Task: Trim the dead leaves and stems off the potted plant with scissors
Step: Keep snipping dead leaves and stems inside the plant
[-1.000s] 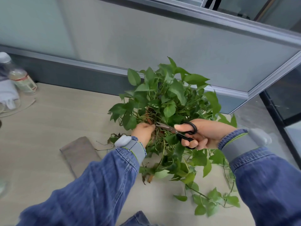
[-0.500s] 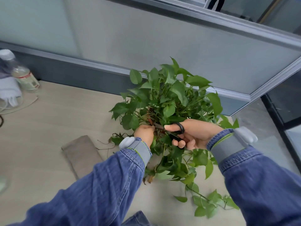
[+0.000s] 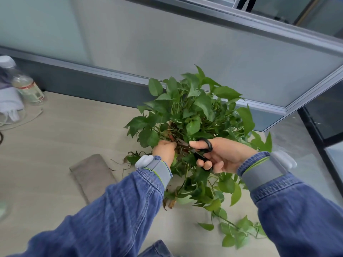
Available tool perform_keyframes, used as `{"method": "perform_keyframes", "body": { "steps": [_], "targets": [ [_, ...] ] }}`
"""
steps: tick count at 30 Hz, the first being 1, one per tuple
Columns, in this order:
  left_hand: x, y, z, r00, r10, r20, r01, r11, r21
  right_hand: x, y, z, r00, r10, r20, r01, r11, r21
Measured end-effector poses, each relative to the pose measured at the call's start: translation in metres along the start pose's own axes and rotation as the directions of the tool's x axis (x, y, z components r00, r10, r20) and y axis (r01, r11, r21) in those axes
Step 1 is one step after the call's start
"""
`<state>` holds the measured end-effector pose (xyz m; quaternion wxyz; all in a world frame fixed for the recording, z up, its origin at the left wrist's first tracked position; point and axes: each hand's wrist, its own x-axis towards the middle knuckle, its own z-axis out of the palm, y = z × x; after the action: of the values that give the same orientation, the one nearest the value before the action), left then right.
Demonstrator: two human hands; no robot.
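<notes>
A leafy green potted plant stands on the wooden table, its pot hidden under the foliage. Long vines trail off toward the front right. My right hand grips black-handled scissors, thumb through the upper loop, blades pointing left into the plant's centre. My left hand pinches a brown stem right at the blade tips. Dry brown leaves hang at the plant's near side, and dead stems lie to its left.
A grey folded cloth lies on the table left of the plant. A plastic bottle and white items with a cable sit at the far left. A grey partition wall runs behind; the table ends on the right.
My right hand has pushed the scissors further left into the plant, closer to my left hand, and the blades have drawn nearer together. My left hand stays on the stem.
</notes>
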<state>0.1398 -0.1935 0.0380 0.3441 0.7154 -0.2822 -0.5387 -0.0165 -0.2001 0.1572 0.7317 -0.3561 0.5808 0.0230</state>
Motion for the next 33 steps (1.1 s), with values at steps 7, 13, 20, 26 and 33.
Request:
{"method": "perform_keyframes", "body": {
  "steps": [7,13,20,26,33],
  "targets": [
    [-0.01,-0.003,0.0,0.998,0.006,0.063,0.003,0.989,-0.15,-0.011,0.001,-0.017,0.997,-0.052,0.064,0.043,0.99,0.131],
    [-0.006,0.01,-0.002,0.976,-0.151,0.158,0.186,0.953,-0.239,-0.006,0.003,-0.014,0.997,-0.048,0.061,0.039,0.99,0.132],
    [0.007,0.007,-0.004,0.938,-0.226,0.264,0.312,0.881,-0.354,-0.002,0.006,-0.015,0.996,-0.043,0.078,0.03,0.986,0.165],
    [-0.009,0.016,-0.011,0.919,-0.237,0.314,0.358,0.834,-0.42,-0.002,0.008,-0.017,0.994,-0.048,0.101,0.028,0.981,0.193],
    [-0.013,0.016,-0.024,0.87,-0.227,0.438,0.421,0.804,-0.42,-0.002,0.008,-0.02,0.981,-0.078,0.18,0.041,0.979,0.2]
  ]
}}
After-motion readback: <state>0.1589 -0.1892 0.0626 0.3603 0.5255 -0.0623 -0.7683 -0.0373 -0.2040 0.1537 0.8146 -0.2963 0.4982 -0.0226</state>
